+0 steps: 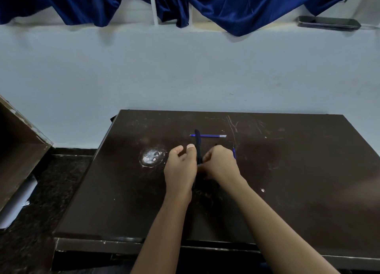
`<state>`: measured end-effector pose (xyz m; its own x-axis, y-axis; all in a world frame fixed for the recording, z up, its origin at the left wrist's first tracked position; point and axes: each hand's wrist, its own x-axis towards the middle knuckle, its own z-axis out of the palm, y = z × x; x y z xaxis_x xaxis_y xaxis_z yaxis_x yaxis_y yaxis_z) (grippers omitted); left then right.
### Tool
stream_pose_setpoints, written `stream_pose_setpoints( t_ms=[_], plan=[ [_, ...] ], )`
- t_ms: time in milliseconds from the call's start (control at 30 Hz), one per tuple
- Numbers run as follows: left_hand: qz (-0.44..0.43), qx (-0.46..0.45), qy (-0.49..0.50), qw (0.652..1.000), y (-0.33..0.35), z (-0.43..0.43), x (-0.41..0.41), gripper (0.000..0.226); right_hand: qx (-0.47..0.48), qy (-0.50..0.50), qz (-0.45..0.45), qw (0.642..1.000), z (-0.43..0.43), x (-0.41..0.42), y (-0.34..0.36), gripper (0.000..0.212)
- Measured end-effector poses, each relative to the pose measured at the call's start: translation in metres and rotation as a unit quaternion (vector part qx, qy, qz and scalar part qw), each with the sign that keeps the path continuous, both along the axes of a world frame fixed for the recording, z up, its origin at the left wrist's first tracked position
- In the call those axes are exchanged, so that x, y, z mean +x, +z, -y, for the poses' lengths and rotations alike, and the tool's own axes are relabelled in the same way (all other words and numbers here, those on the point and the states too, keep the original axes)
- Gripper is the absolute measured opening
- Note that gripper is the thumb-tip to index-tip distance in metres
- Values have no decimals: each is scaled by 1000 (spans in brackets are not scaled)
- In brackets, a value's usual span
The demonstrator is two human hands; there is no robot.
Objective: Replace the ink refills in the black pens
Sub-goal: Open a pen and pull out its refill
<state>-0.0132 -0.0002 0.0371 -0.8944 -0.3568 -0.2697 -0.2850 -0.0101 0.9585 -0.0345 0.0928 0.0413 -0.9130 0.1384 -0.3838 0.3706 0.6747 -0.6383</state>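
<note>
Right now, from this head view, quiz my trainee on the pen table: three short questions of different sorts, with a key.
1. True or false: the blue refill lies on the table beyond both hands.
2. Where is the black pen? A in a cup; B between the left hand and right hand; C in a drawer.
3. Fill in: the white scuffed patch lies on the ___ hand's side.
Key: 1 true; 2 B; 3 left.
</note>
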Motion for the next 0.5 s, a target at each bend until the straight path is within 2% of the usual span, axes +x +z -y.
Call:
stream_pose_setpoints(
  t_ms=[100,267,500],
  plan=[
    [4,-26,-15,1000,0,-2,1,43,72,3,-15,997,-4,4,-15,10],
    [10,-18,-21,1000,0,-2,1,34,132,21,2,991,2,3,-30,19],
    [14,-14,-23,1000,4,1,3,22,153,43,-5,987,7,6,-45,18]
  ],
)
